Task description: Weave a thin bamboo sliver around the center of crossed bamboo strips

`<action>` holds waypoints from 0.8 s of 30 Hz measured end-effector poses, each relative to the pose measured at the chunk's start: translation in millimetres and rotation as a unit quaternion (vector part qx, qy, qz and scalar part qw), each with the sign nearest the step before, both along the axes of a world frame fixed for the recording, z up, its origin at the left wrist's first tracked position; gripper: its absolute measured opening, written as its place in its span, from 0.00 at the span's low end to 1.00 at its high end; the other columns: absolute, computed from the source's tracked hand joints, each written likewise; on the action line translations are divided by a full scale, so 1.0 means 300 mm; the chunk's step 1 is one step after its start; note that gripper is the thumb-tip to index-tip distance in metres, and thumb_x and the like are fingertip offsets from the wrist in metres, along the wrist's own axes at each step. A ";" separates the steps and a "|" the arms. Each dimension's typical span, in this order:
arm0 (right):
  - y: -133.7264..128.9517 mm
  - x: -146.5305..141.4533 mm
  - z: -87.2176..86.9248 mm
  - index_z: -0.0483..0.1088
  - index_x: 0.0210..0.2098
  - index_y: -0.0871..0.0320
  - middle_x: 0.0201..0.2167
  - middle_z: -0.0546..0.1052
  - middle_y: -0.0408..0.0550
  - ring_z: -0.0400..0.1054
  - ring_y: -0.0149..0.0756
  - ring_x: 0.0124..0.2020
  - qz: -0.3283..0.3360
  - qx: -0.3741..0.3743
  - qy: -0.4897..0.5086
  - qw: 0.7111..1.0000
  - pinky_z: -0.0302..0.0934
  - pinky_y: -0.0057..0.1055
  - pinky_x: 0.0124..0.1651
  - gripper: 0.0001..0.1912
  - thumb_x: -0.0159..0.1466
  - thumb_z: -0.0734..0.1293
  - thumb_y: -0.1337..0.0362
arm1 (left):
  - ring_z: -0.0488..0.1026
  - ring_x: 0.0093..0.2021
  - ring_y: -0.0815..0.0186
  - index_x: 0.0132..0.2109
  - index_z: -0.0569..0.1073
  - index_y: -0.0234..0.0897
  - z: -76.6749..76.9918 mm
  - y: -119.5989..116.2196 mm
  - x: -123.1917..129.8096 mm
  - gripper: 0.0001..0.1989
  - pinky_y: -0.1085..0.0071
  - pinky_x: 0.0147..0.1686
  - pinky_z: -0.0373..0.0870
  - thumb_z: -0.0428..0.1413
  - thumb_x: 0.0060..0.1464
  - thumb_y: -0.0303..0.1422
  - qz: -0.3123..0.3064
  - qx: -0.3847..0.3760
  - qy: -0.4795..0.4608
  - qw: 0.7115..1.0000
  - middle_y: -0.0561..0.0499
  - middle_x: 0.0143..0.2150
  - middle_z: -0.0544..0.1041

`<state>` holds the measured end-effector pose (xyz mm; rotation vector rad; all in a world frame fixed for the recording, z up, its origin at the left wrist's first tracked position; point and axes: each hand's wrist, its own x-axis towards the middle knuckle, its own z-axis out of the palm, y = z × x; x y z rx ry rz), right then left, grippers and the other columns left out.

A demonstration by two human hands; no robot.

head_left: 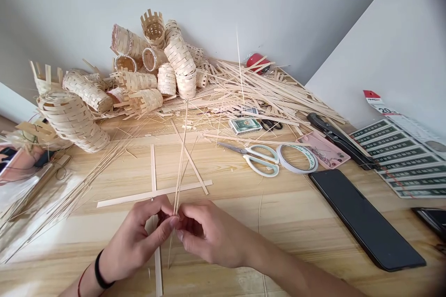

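Note:
My left hand [135,241] and my right hand [209,234] meet at the fingertips, both pinching a bundle of thin bamboo strands [180,171] that stands nearly upright. Below them, two flat bamboo strips cross on the wooden table [265,250] as a bamboo strip cross [153,190], and my left hand lies over its lower arm. A loose diagonal bamboo strip [190,158] rests on the cross's right arm. A black band and a thin red cord circle my left wrist.
Woven bamboo cylinders [73,120] and a heap of bamboo strips [275,95] lie at the back. Scissors [259,160], a tape roll [297,158], a black phone [362,218], a black cutter [336,139] and a printed sheet [407,158] lie to the right.

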<state>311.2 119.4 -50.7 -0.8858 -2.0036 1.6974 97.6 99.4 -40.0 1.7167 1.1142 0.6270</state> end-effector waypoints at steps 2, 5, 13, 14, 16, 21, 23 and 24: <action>0.000 0.000 0.001 0.64 0.34 0.56 0.27 0.66 0.37 0.59 0.28 0.27 0.000 -0.001 0.000 1.000 0.54 0.26 0.28 0.06 0.65 0.65 0.70 | 0.68 0.32 0.69 0.36 0.71 0.40 -0.002 0.001 0.000 0.10 0.75 0.36 0.66 0.54 0.68 0.36 0.001 0.001 0.001 1.000 0.56 0.31 0.72; -0.002 0.001 0.003 0.63 0.34 0.56 0.28 0.66 0.37 0.59 0.28 0.27 -0.001 0.002 -0.003 1.000 0.53 0.26 0.28 0.06 0.65 0.65 0.70 | 0.68 0.32 0.69 0.36 0.71 0.40 -0.001 0.001 0.000 0.10 0.75 0.36 0.66 0.54 0.68 0.36 0.001 0.007 0.001 1.000 0.56 0.31 0.72; -0.003 -0.001 -0.007 0.63 0.33 0.56 0.27 0.66 0.37 0.59 0.28 0.27 -0.006 -0.012 -0.002 1.000 0.55 0.26 0.29 0.07 0.64 0.66 0.70 | 0.69 0.32 0.70 0.37 0.72 0.39 -0.006 -0.004 -0.007 0.11 0.75 0.36 0.67 0.53 0.69 0.37 0.003 0.010 -0.003 1.000 0.55 0.31 0.74; -0.003 -0.001 -0.009 0.63 0.33 0.56 0.27 0.67 0.37 0.59 0.28 0.27 -0.008 -0.016 -0.001 1.000 0.55 0.26 0.29 0.06 0.64 0.66 0.69 | 0.70 0.33 0.69 0.37 0.72 0.39 -0.009 -0.004 -0.008 0.11 0.75 0.36 0.67 0.53 0.70 0.37 0.004 0.003 -0.007 1.000 0.55 0.32 0.75; -0.002 -0.001 -0.010 0.63 0.33 0.56 0.27 0.67 0.37 0.59 0.28 0.27 -0.009 -0.023 0.008 1.000 0.55 0.25 0.29 0.06 0.65 0.66 0.68 | 0.71 0.33 0.69 0.38 0.73 0.39 -0.014 -0.005 -0.008 0.12 0.75 0.36 0.68 0.53 0.70 0.38 0.006 -0.012 -0.018 1.000 0.55 0.31 0.75; -0.002 -0.004 -0.010 0.65 0.32 0.56 0.27 0.68 0.37 0.61 0.28 0.27 -0.013 -0.029 0.028 0.999 0.56 0.25 0.29 0.07 0.66 0.67 0.65 | 0.72 0.32 0.69 0.37 0.73 0.39 -0.010 -0.006 -0.002 0.12 0.75 0.36 0.68 0.53 0.70 0.38 0.014 -0.016 -0.031 0.999 0.54 0.31 0.76; -0.002 -0.005 -0.009 0.66 0.32 0.57 0.28 0.69 0.39 0.63 0.28 0.28 -0.018 -0.028 0.032 0.999 0.58 0.25 0.31 0.06 0.66 0.67 0.65 | 0.71 0.33 0.68 0.37 0.73 0.39 -0.005 -0.006 0.000 0.12 0.74 0.37 0.68 0.53 0.70 0.38 0.017 -0.006 -0.030 0.999 0.54 0.32 0.75; -0.003 -0.006 -0.009 0.67 0.33 0.57 0.29 0.70 0.39 0.64 0.29 0.29 -0.020 -0.026 0.036 0.999 0.58 0.26 0.32 0.05 0.65 0.67 0.65 | 0.71 0.33 0.68 0.37 0.73 0.39 -0.003 -0.006 0.000 0.13 0.74 0.37 0.68 0.53 0.70 0.38 0.018 -0.003 -0.031 0.999 0.54 0.32 0.75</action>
